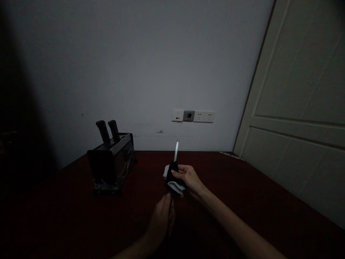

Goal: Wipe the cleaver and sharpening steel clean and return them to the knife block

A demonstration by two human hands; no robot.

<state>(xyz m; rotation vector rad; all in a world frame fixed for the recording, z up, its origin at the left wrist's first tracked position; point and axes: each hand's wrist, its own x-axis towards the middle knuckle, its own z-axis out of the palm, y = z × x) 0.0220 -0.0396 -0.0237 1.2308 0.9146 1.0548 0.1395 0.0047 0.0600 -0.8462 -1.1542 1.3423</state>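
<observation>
In the middle of the head view, a black-and-white cloth [175, 185] is bunched around a long narrow tool [176, 151]. The tool's pale, straight upper end sticks up out of the cloth and has a darker tip. I cannot tell whether it is a blade or a rod. My right hand [188, 177] pinches the cloth from the right, thumb in front. Below it, my left hand [161, 212] is closed round a dark, slim part that looks like the tool's handle. The cloth hides the tool's middle stretch.
On the left of the dark red table [215, 187] stands a black knife block [111, 162] with two black handles poking up. Wall sockets [203, 116] sit behind the table. A thin pale strip [231, 155] lies by the panelled door [293, 108] at right.
</observation>
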